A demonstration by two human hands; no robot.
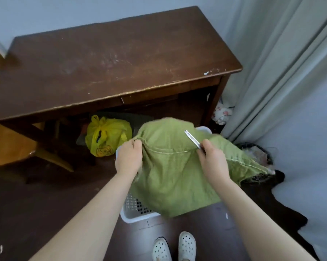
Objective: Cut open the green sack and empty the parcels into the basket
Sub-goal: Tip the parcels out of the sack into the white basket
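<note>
Head view looks down at my two arms and the green sack. I hold the sack up, right over the white basket, which stands on the floor by my shoes. The sack hides most of the basket, so I cannot tell if any parcels are in it. I see no parcels at all. A sewn line runs along the top of the sack between my hands, and it looks shut there. The far right end of the sack is frayed with loose threads, so that bit may be open, but I cannot be sure. I think the cutting is only partly done, and the tipping out is all left to do. My left hand has its fingers curled tight, and they pinch the top edge of the sack at the left end of the sewn line. My right hand is curled round the handle of a shiny blade. The blade points up and away from me, over the sack. The handle is hidden in my hand, so I cannot tell if it is scissors or a knife. A yellow bag sits under the brown surface, just past the basket.
</note>
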